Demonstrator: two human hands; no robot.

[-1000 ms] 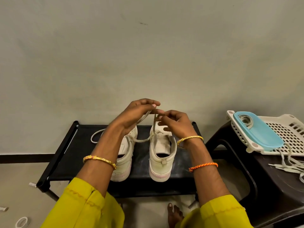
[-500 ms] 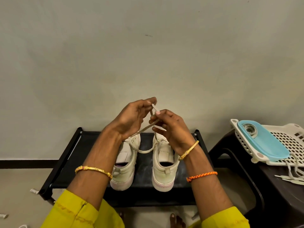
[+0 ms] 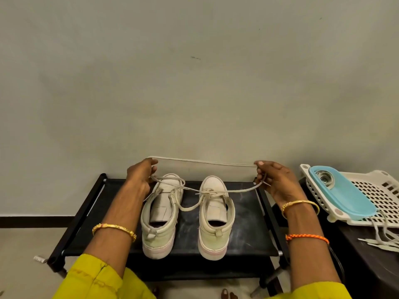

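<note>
Two cream sneakers stand side by side on a black rack point(image 3: 244, 223), heels toward me: the left sneaker point(image 3: 159, 214) and the right sneaker point(image 3: 216, 214). A cream shoelace point(image 3: 205, 162) runs taut between my hands above the toes. Lower strands of it cross in a knot point(image 3: 208, 192) over the right sneaker and loop between both shoes. My left hand point(image 3: 140, 175) pinches the lace at the left sneaker's toe. My right hand point(image 3: 274, 180) pinches it past the rack's right edge.
A white perforated basket point(image 3: 371, 197) with a blue lid point(image 3: 343, 193) sits on a dark stool point(image 3: 371, 266) at the right, loose laces hanging from it. A plain wall rises behind the rack. My toes point(image 3: 226, 294) show on the floor below.
My hands were close together above the sneakers, working the lace. They have since moved far apart, left and right, drawing the lace taut. The camera view has shifted lower and closer.
</note>
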